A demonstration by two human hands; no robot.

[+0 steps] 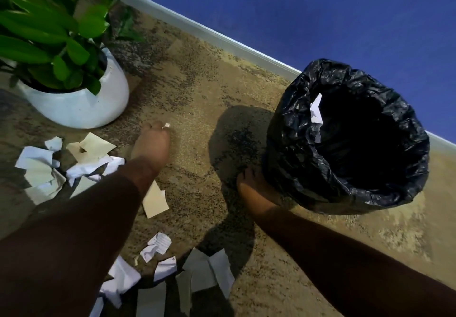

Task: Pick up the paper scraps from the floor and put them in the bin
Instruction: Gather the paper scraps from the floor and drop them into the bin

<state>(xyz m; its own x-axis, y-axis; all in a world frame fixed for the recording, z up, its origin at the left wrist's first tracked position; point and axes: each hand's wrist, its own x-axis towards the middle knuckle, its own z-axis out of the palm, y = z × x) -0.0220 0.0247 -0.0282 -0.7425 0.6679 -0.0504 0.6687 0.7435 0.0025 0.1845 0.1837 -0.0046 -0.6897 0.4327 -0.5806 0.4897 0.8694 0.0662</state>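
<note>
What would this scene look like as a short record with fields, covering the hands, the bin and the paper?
left hand: down at the carpet, fingertips pinching a tiny paper scrap
right hand: resting against the side of the bin, holding nothing loose
bin: upright, lined with a black bag, one white scrap at its inner rim
paper on floor: scraps in a cluster beside the plant pot, more near the bottom edge
plant pot: white, green leaves
floor: brown mottled carpet
</note>
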